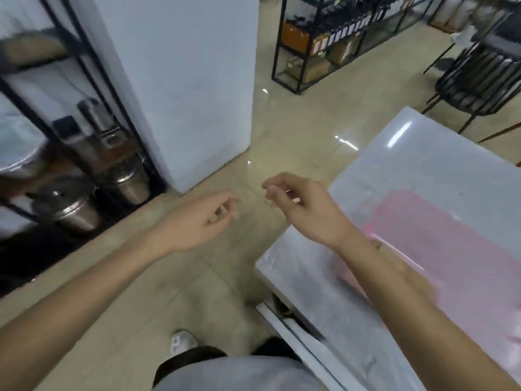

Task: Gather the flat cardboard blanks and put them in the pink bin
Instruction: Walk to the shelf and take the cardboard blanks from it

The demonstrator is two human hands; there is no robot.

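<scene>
Both my hands hover over the tiled floor, left of a white table (pixel 307 266). My left hand (pixel 205 218) has its fingers loosely curled and holds nothing. My right hand (pixel 304 207) is just above the table's left corner, fingers apart and slightly bent, also holding nothing. A blurred pink shape (pixel 439 249) lies on the table to the right; it looks like the pink bin, but motion blur hides its form. No flat cardboard blanks are in view.
A white pillar (pixel 191 94) stands ahead. A black shelf rack (pixel 93 153) with steel pots is at left. Another rack (pixel 324 43) with boxes is at the far back. A black wire basket stand (pixel 476 77) stands at upper right. My shoe (pixel 181 341) shows below.
</scene>
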